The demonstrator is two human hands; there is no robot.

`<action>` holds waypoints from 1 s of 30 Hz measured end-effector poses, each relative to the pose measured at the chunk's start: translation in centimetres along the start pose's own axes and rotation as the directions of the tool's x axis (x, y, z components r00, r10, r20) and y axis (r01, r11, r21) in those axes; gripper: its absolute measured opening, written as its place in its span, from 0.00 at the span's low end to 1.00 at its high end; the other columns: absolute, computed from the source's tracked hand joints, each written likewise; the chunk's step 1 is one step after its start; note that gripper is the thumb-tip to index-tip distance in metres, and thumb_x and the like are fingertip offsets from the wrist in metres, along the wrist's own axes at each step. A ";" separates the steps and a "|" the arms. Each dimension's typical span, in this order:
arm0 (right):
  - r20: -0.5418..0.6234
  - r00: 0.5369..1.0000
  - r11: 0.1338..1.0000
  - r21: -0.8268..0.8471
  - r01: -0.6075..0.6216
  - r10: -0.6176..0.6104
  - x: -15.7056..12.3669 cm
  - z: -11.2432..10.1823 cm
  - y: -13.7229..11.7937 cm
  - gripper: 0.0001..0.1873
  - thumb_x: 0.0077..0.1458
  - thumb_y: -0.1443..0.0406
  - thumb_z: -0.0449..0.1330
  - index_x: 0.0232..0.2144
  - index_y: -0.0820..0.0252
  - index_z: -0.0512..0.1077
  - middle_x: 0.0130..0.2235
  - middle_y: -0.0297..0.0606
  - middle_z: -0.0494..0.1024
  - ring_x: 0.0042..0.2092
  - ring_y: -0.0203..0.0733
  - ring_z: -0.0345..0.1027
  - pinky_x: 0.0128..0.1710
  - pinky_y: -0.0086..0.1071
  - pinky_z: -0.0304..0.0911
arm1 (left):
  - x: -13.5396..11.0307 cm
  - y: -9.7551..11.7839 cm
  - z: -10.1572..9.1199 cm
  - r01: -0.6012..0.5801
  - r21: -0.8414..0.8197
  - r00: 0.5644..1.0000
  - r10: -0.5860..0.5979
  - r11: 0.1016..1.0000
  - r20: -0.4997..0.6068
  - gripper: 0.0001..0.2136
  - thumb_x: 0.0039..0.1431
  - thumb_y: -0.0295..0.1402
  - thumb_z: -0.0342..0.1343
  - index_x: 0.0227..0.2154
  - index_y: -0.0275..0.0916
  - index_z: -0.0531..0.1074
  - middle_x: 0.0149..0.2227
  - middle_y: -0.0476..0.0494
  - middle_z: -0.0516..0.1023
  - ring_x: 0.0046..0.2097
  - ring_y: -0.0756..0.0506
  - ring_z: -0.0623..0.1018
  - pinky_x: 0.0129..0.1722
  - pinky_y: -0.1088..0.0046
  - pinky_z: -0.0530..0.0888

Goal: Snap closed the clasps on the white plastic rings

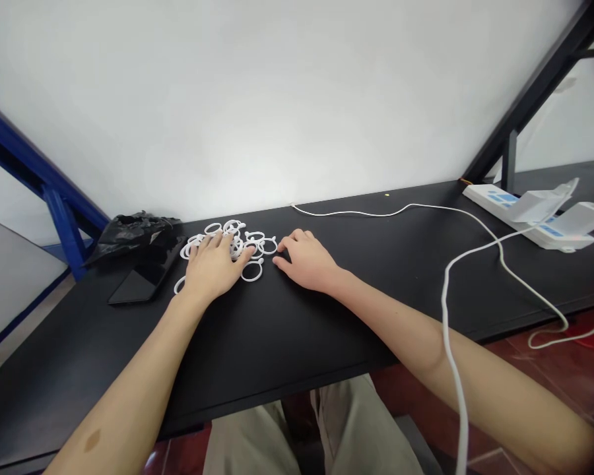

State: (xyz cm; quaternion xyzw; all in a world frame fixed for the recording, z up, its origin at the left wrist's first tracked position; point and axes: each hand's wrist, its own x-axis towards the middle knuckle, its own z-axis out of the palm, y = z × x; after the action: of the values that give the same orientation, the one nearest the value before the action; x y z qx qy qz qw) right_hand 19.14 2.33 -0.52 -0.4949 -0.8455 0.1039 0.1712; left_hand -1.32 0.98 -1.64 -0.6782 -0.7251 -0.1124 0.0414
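Note:
A loose pile of white plastic rings point(252, 270), each with a small knob, lies on the black table point(277, 336). My left hand point(212, 267) rests palm down on the pile, fingers spread, covering part of it. Several rings show around its fingers and beyond its thumb. Just right of the pile, my right hand point(307, 259) lies on the table with its fingers bent and apart. Its fingertips are close to the rightmost ring; whether they touch it I cannot tell. I see nothing held in that hand.
Left of the pile lie a black phone-like slab point(141, 277) and a crumpled black plastic bag point(131, 231). A white power strip point(525, 214) with plugged-in adapters sits at the right. A white cable point(448, 277) loops across the table and over my right forearm. The wall stands behind.

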 end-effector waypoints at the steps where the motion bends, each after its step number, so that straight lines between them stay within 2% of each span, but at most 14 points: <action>1: 0.001 1.000 1.000 0.000 0.001 -0.001 0.0 0.0 0.0 0.16 0.61 0.58 0.56 0.46 0.62 0.74 0.50 0.48 0.71 0.51 0.51 0.63 0.54 0.42 0.60 | 0.0 0.0 0.1 -0.001 0.004 1.000 0.001 1.000 0.020 0.36 0.64 0.55 0.38 0.62 0.30 0.62 0.66 0.29 0.60 0.68 0.31 0.57 0.64 0.50 0.55; 9: 0.005 1.000 1.000 0.001 0.018 -0.018 0.0 -0.1 0.2 0.17 0.62 0.58 0.56 0.47 0.63 0.74 0.50 0.49 0.71 0.51 0.51 0.63 0.54 0.42 0.60 | 0.0 0.0 0.1 -0.006 -0.023 0.997 0.008 1.000 0.081 0.37 0.63 0.57 0.38 0.65 0.33 0.58 0.69 0.30 0.52 0.70 0.28 0.51 0.65 0.43 0.51; 15: 0.022 0.999 1.000 -0.005 0.024 -0.024 0.0 -0.1 0.2 0.22 0.62 0.57 0.56 0.54 0.62 0.71 0.52 0.50 0.70 0.53 0.52 0.61 0.54 0.44 0.59 | 0.0 0.0 0.2 0.009 -0.061 0.995 -0.003 0.998 0.102 0.39 0.62 0.58 0.38 0.66 0.33 0.55 0.70 0.30 0.50 0.70 0.29 0.48 0.65 0.42 0.48; 19: 0.040 0.999 0.999 -0.024 0.033 -0.032 0.0 0.0 0.3 0.22 0.65 0.59 0.52 0.58 0.60 0.69 0.53 0.50 0.69 0.53 0.51 0.61 0.54 0.45 0.59 | -0.1 0.1 0.1 -0.024 -0.065 1.000 0.024 0.998 0.000 0.37 0.64 0.55 0.39 0.64 0.28 0.58 0.67 0.25 0.58 0.69 0.29 0.54 0.65 0.45 0.51; 24: 0.008 1.000 0.997 -0.076 0.011 -0.010 0.0 0.1 0.3 0.25 0.65 0.59 0.51 0.60 0.64 0.65 0.54 0.52 0.69 0.54 0.54 0.62 0.54 0.47 0.60 | -0.2 0.4 -1.0 -0.024 -0.053 0.982 0.014 0.998 -0.188 0.28 0.66 0.46 0.40 0.58 0.29 0.65 0.57 0.27 0.70 0.59 0.29 0.68 0.58 0.51 0.64; 30: 0.000 0.999 0.989 -0.143 -0.049 0.049 0.0 -0.2 0.4 0.23 0.63 0.57 0.54 0.54 0.66 0.70 0.53 0.54 0.69 0.53 0.57 0.62 0.53 0.48 0.60 | -0.2 0.4 -1.7 -0.023 -0.029 0.961 0.014 0.999 -0.277 0.19 0.65 0.37 0.39 0.45 0.34 0.73 0.49 0.32 0.75 0.51 0.30 0.71 0.49 0.53 0.69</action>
State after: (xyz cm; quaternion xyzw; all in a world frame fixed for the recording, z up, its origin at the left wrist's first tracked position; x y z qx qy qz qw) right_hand 19.56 2.55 -0.48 -0.5263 -0.8388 0.0480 0.1312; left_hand -1.04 0.44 -0.02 -0.6631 -0.7039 -0.2172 0.1327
